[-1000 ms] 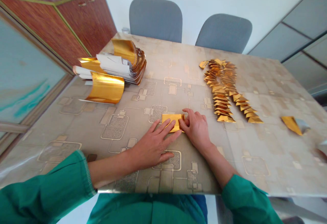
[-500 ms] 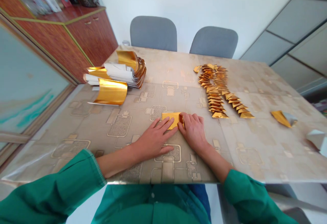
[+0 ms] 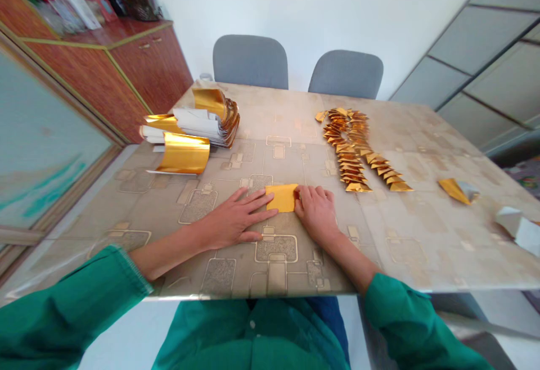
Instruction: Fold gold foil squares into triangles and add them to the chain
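Observation:
A small folded sheet of gold foil paper (image 3: pixel 282 198) lies flat on the table in front of me. My left hand (image 3: pixel 236 217) rests with fingers spread, its fingertips touching the paper's left edge. At the opposite edge my right hand (image 3: pixel 316 210) has its fingers curled and pinched on the paper; part of that edge is hidden beneath them. To the far right of the hands stand rows of folded gold paper pieces (image 3: pixel 352 156), packed one against another. A curled gold sheet (image 3: pixel 185 152) lies at the left, beside a stack of gold and white sheets (image 3: pixel 215 120).
The table (image 3: pixel 236 269) has a patterned cover. Further right lie a loose gold paper piece (image 3: pixel 454 190) and a white paper piece (image 3: pixel 521 229). Two grey chairs (image 3: pixel 251 61) stand beyond the far edge, with a wooden cabinet (image 3: pixel 152 66) at the back left.
My left hand has slid leftward to the paper's left edge. The paper's right end, raised before, now lies flatter under my right hand. The view has shifted slightly.

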Motion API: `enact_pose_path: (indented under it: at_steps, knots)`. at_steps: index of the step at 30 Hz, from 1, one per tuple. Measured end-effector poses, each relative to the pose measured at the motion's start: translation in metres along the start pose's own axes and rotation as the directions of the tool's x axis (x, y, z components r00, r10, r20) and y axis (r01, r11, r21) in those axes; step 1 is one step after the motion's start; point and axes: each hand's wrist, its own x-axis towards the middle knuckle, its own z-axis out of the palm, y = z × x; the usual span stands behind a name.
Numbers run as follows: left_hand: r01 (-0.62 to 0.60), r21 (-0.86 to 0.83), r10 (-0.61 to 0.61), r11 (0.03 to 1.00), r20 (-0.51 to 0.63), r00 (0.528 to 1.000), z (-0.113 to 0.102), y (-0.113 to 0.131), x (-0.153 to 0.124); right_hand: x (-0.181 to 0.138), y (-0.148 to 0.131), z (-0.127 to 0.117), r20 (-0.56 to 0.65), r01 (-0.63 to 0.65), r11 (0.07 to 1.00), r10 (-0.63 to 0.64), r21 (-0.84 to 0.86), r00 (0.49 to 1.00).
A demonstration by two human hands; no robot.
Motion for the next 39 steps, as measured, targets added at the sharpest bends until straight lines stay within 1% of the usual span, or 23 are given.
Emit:
enact_pose_path:
  at_steps: [2,4,8,13,17,20,22,25,27,28,29,31,33,34,36,39]
  knots:
    - [-0.011,0.029,0.011,1.000,0.017,1.000,-0.004,-0.005,-0.006,0.000,0.000,0.001,-0.006,-0.009,1.000,0.009,0.004,1.000]
    - [-0.025,0.053,0.024,0.998,0.007,1.000,-0.008,-0.007,-0.008,0.000,0.000,0.002,-0.020,-0.014,1.000,0.014,0.015,1.000]
    - [-0.042,0.065,0.045,0.997,-0.053,0.998,-0.007,0.003,-0.001,-0.001,0.003,0.005,-0.058,-0.012,0.998,0.015,0.062,0.998]
    - [0.022,0.036,-0.018,0.999,-0.114,0.993,0.003,0.018,0.009,-0.004,0.012,0.003,-0.117,-0.009,0.995,0.020,0.096,0.993]
    - [0.045,0.000,-0.045,0.999,-0.129,0.991,0.003,0.024,0.012,-0.002,0.007,-0.002,-0.172,0.042,0.986,-0.014,0.159,0.985]
    - [0.049,0.006,-0.048,0.999,-0.139,0.989,0.000,0.026,0.013,-0.003,0.000,-0.001,-0.145,0.098,0.978,-0.072,0.182,0.987]
    - [0.052,0.011,-0.050,0.999,-0.148,0.988,-0.001,0.026,0.014,-0.007,0.002,0.001,-0.115,0.091,0.979,-0.071,0.181,0.991]
    - [0.057,-0.007,-0.057,0.998,-0.158,0.986,-0.002,0.026,0.017,-0.014,0.014,0.002,-0.097,0.049,0.983,-0.033,0.176,0.995]
    - [0.057,-0.023,-0.060,0.998,-0.167,0.984,-0.002,0.024,0.022,-0.015,0.023,-0.004,-0.104,0.044,0.982,-0.026,0.184,0.994]
    - [0.055,-0.030,-0.060,0.998,-0.174,0.983,-0.002,0.023,0.026,-0.013,0.026,-0.007,-0.110,0.074,0.977,-0.053,0.199,0.993]
    - [0.055,-0.035,-0.060,0.998,-0.184,0.981,-0.002,0.021,0.030,-0.009,0.028,-0.011,-0.109,0.136,0.964,-0.114,0.227,0.988]
    - [0.059,-0.037,-0.065,0.998,-0.200,0.978,-0.002,0.019,0.037,0.002,0.027,-0.017,-0.094,0.284,0.892,-0.269,0.353,0.959]
    - [0.073,-0.036,-0.079,0.997,-0.208,0.975,-0.003,0.017,0.044,0.014,0.022,-0.018,-0.055,0.351,0.829,-0.365,0.435,0.929]
    - [0.083,-0.038,-0.089,0.996,-0.208,0.974,-0.003,0.017,0.046,0.019,0.019,-0.017,-0.033,0.364,0.822,-0.391,0.437,0.920]
    - [0.098,-0.049,-0.106,0.994,-0.202,0.974,-0.004,0.017,0.048,0.024,0.015,-0.012,0.001,0.339,0.851,-0.370,0.401,0.929]
    - [0.094,-0.045,-0.102,0.995,-0.221,0.970,-0.003,0.018,0.048,0.021,0.016,-0.007,0.007,0.318,0.867,-0.347,0.383,0.938]
